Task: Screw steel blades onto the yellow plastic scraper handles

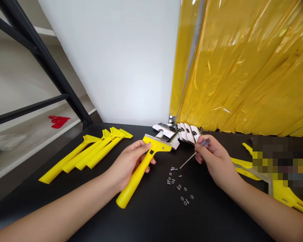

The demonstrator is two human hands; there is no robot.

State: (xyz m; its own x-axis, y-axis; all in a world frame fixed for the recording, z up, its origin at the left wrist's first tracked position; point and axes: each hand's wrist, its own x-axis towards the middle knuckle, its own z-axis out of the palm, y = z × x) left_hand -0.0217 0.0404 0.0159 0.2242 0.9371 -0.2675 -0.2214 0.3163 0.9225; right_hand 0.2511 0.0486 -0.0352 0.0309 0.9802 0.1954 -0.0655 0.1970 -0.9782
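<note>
Left fingers (pixel 141 145) wrap a yellow plastic scraper (pixel 136 181); right fingers (pixel 199 148) pinch a thin steel screwdriver (pixel 189 159). Small metal screws and washers (pixel 179 186) lie below those, yellow plastic handles (pixel 86 151) well left.

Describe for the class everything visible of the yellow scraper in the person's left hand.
The yellow scraper looks like moulded plastic: a long rounded handle widening into a flat head with a square hole and a small round one. A metal blade runs along the head's far edge, pointing away from the person. The left hand grips its neck, thumb on the head, over the black tabletop.
</note>
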